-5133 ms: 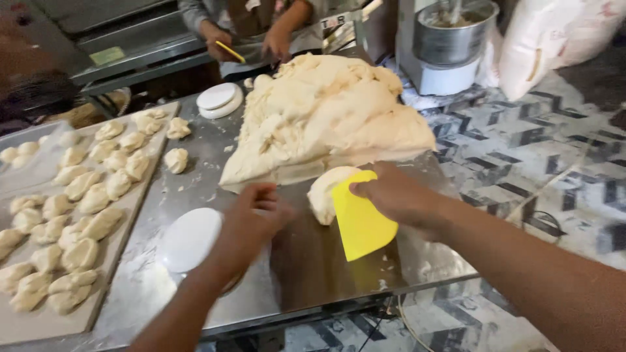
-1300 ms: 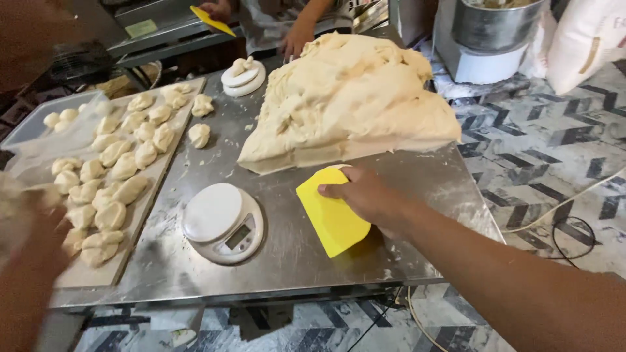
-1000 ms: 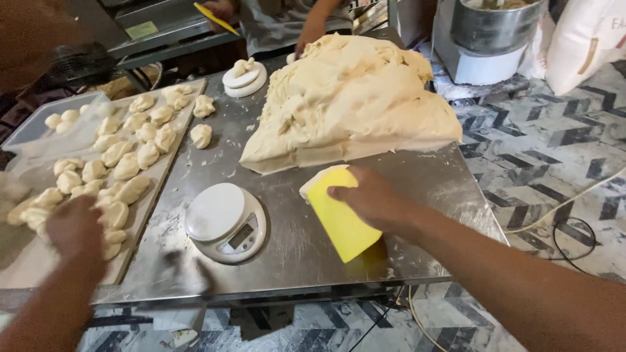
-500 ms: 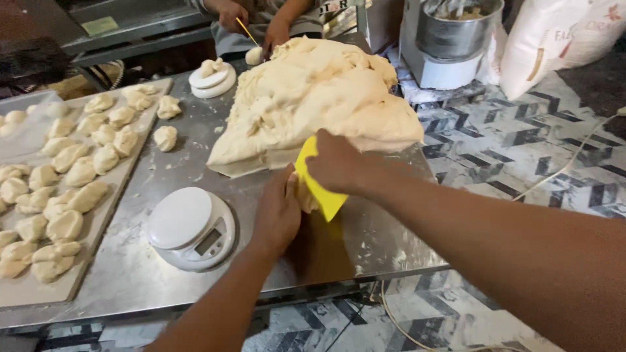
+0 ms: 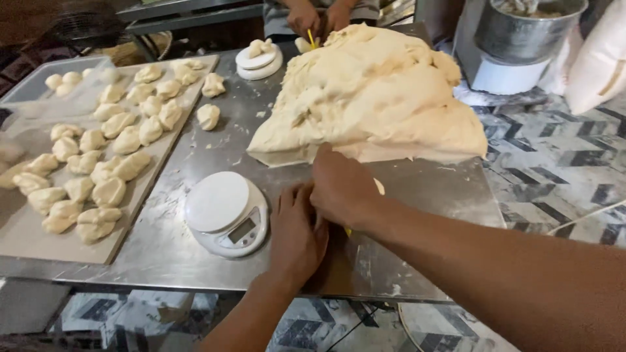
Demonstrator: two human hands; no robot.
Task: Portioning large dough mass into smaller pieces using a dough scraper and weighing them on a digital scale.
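A big mound of pale dough (image 5: 375, 98) lies on the steel table (image 5: 195, 153). At its near edge my right hand (image 5: 342, 186) is closed on a yellow plastic scraper (image 5: 347, 230), which is almost wholly hidden under the hand. My left hand (image 5: 297, 234) lies flat beside it, fingers together, touching the right hand and covering a bit of dough; whether it grips anything I cannot tell. A round white kitchen scale (image 5: 225, 212) stands just left of my left hand.
A wooden board (image 5: 29, 231) with several dough portions lies at the left. Another person's hands (image 5: 316, 16) with a yellow tool work at the far side, by a second white scale (image 5: 259, 62). A steel mixer bowl (image 5: 528, 29) and white sacks (image 5: 593, 58) stand at the right.
My left hand came back from the board at the left to the dough's near edge. The right hand moved the scraper in against the mound, and the scraper is now mostly covered.
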